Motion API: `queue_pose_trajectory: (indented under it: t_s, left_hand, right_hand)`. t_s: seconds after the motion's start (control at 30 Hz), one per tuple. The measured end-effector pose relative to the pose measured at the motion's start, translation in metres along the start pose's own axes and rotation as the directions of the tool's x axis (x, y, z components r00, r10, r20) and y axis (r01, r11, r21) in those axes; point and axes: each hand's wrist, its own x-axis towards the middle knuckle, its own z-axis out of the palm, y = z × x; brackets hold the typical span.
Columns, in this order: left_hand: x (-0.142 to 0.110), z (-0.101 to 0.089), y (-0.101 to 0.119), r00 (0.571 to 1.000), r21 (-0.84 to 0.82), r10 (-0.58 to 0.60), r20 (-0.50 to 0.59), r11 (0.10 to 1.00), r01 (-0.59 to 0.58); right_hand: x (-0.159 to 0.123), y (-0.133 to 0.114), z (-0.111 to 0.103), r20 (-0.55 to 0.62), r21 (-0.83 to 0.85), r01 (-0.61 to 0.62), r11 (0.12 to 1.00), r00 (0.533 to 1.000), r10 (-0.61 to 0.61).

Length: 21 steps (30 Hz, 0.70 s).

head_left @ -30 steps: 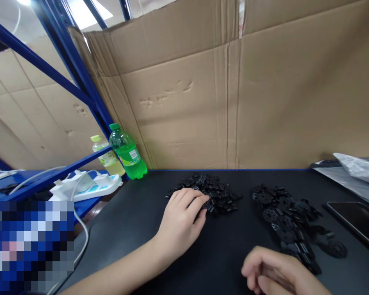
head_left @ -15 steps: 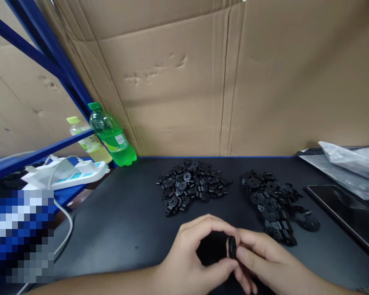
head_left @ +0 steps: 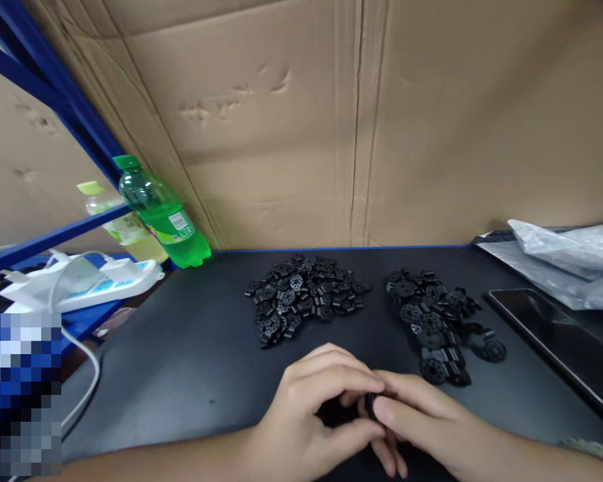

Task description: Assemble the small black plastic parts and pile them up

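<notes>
My left hand and my right hand meet low in the middle of the view, fingertips pinched together on a small black plastic part that is mostly hidden between them. Beyond the hands, a heap of small black round plastic parts lies on the dark mat. A second heap of similar black parts stretches to its right, closest to my right hand.
A green bottle and a pale yellow bottle lean at the back left by a blue rack beam. A white power strip with cables lies left. A dark tablet and plastic bags sit right. Cardboard walls the back.
My left hand left the left heap and came back to meet my right hand. Both hands now pinch a small black part between them. The view tilted down slightly.
</notes>
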Motion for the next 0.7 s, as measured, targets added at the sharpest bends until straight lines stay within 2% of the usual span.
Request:
queue_pose_trajectory:
  t_s: [0.17, 0.37, 0.5, 0.7]
  left_hand:
    - [0.000, 0.001, 0.001, 1.000, -0.006, 0.002, -0.019, 1.000, -0.002]
    - [0.001, 0.000, 0.002, 1.000, -0.080, 0.016, -0.010, 0.997, -0.017]
    - [0.001, 0.001, 0.001, 1.000, -0.119, 0.014, -0.025, 0.993, -0.016]
    - [0.001, 0.003, 0.000, 0.999, -0.134, -0.022, -0.031, 0.991, 0.017]
  right_hand:
    - [-0.006, -0.009, -0.002, 0.020, -0.007, -0.072, 0.997, 0.997, 0.072]
    - [-0.012, -0.017, -0.005, 0.097, -0.077, -0.102, 0.992, 0.989, 0.109]
    - [-0.013, -0.025, -0.004, 0.076, -0.123, -0.144, 0.982, 0.985, 0.154]
    - [-0.014, -0.025, -0.005, 0.110, -0.165, -0.103, 0.981, 0.986, 0.122]
